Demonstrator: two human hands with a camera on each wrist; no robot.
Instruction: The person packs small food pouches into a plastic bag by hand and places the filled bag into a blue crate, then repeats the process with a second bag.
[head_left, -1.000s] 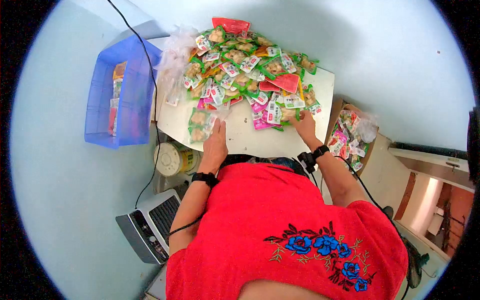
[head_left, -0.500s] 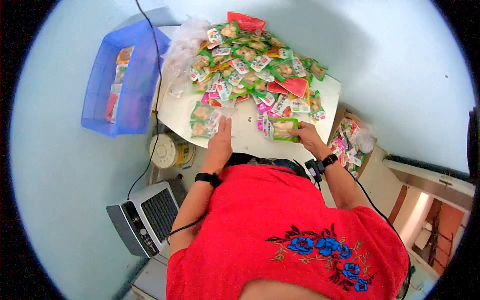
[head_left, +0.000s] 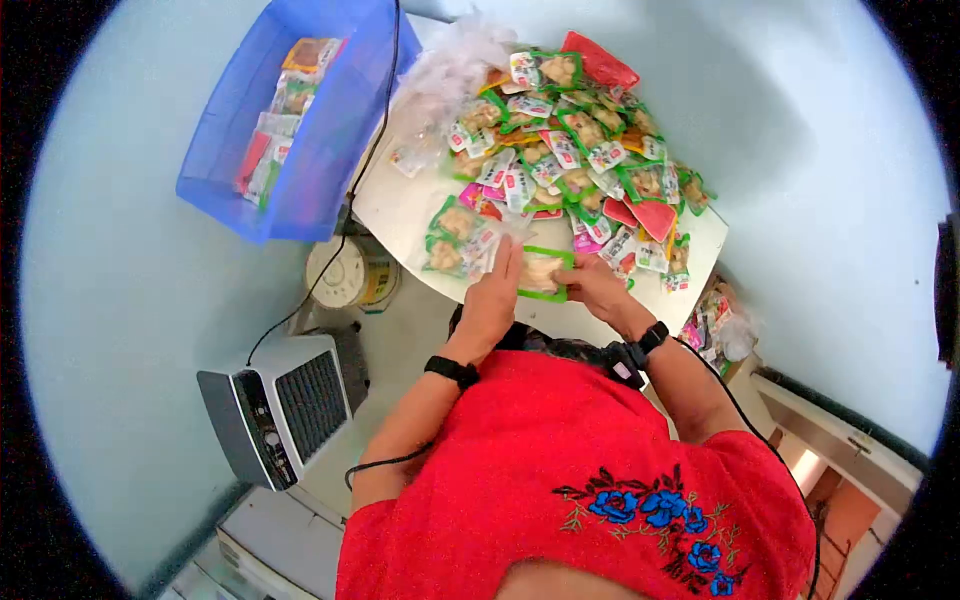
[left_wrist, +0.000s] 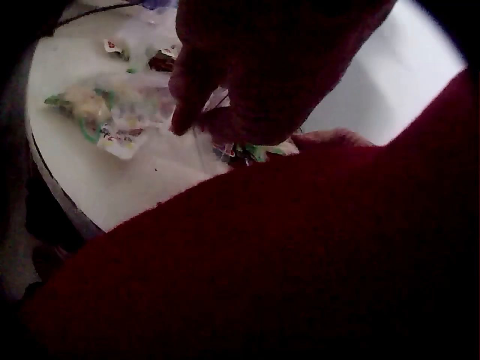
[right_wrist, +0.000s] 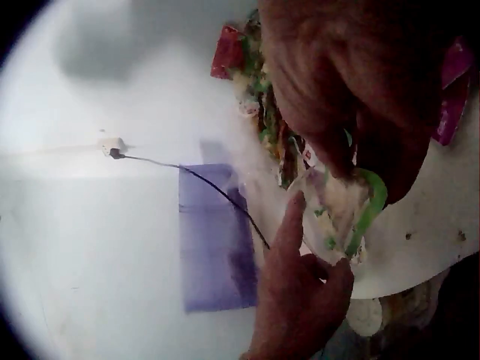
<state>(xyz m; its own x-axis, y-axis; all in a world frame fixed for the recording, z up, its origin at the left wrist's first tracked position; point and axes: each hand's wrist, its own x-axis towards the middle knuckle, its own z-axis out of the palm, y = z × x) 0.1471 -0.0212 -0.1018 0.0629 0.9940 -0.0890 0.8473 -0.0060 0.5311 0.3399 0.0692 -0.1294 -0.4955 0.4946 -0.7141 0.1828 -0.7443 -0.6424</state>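
Note:
Two green-edged packets (head_left: pixel 446 253) show through a clear plastic bag (head_left: pixel 484 240) on the white table (head_left: pixel 393 218). The left hand (head_left: pixel 490 308) pinches the bag's near edge, also seen in the left wrist view, where this hand (left_wrist: pixel 251 71) is dark over the bag (left_wrist: pixel 135 101). From the right, the right hand (head_left: pixel 603 295) grips a green-rimmed packet (head_left: pixel 540 273) of pale food, held at the bag's mouth. The right wrist view shows the right hand (right_wrist: pixel 352 82) above the packet (right_wrist: pixel 369 217) and the left hand (right_wrist: pixel 296 304) just beside it.
A large heap of mixed packets (head_left: pixel 585 135) covers the table's back. Crumpled clear bags (head_left: pixel 440 95) lie left of it. A blue bin (head_left: pixel 335 125) holds several packets at the far left, with a black cable across it. A box of packets (head_left: pixel 715 320) stands at the right.
The right hand has drawn the green-rimmed packet from the heap leftward to the left hand and the bag. The head view has shifted, so the table appears farther right.

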